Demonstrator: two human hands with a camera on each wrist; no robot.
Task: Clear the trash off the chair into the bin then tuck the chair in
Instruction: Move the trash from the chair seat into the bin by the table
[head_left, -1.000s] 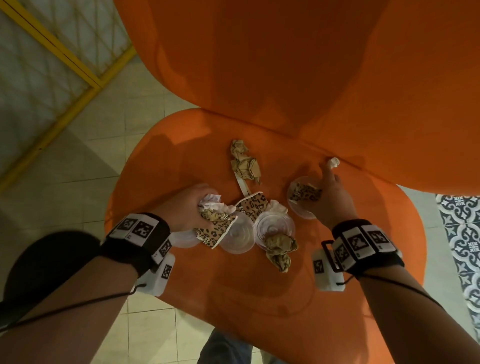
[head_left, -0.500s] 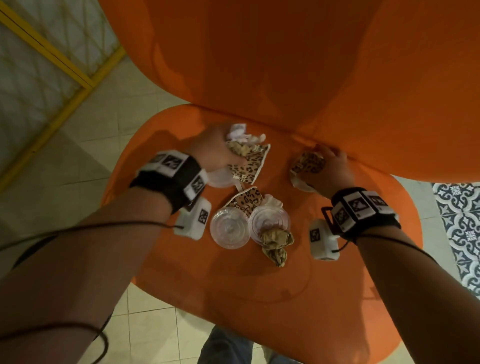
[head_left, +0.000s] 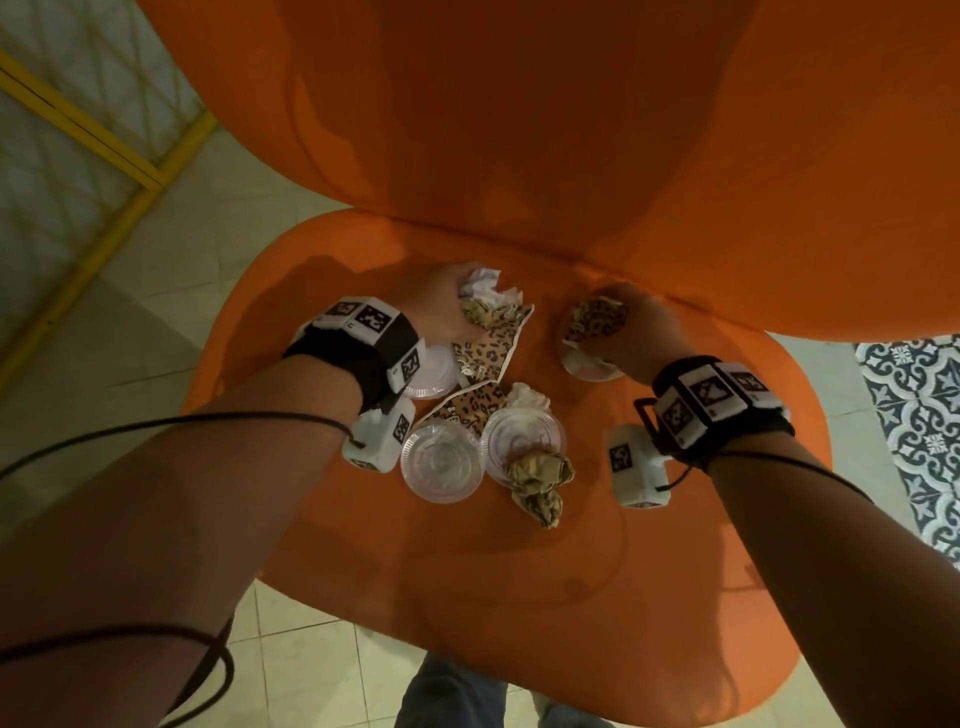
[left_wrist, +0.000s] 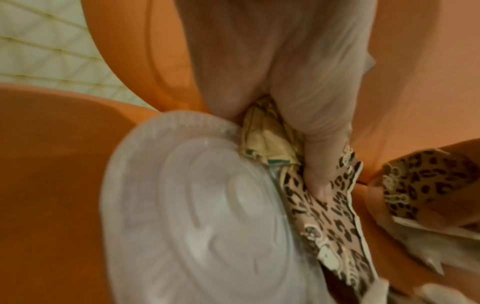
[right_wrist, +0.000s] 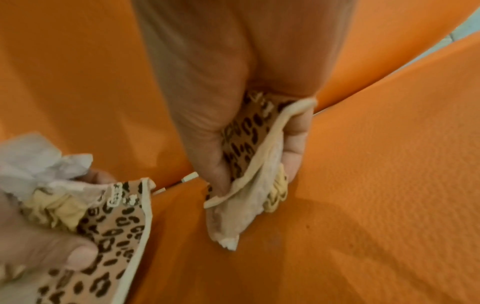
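Observation:
Trash lies on the seat of an orange chair (head_left: 519, 571). My left hand (head_left: 441, 306) grips a bundle of white tissue (head_left: 483, 288), leopard-print paper (head_left: 493, 348) and a clear plastic lid (left_wrist: 202, 216) near the seat's back. My right hand (head_left: 639, 332) grips a leopard-print wrapper (head_left: 595, 317) together with a clear lid (head_left: 587, 366); in the right wrist view the wrapper (right_wrist: 249, 144) sits folded in the fist. Loose on the seat are two clear lids (head_left: 441, 460) (head_left: 522, 439), a leopard-print scrap (head_left: 467, 405) and a crumpled brown paper wad (head_left: 540, 480).
The chair's orange backrest (head_left: 571, 130) rises just behind both hands. Pale floor tiles (head_left: 130, 312) and a yellow-framed panel (head_left: 78, 130) lie to the left, patterned blue tiles (head_left: 914, 415) to the right. My jeans-clad leg (head_left: 452, 696) shows below the seat's front edge.
My left hand carried its bundle from the seat's middle up toward the backrest, where the crumpled wrapper lay before. My right hand closed on the wrapper and lid and shifted slightly back.

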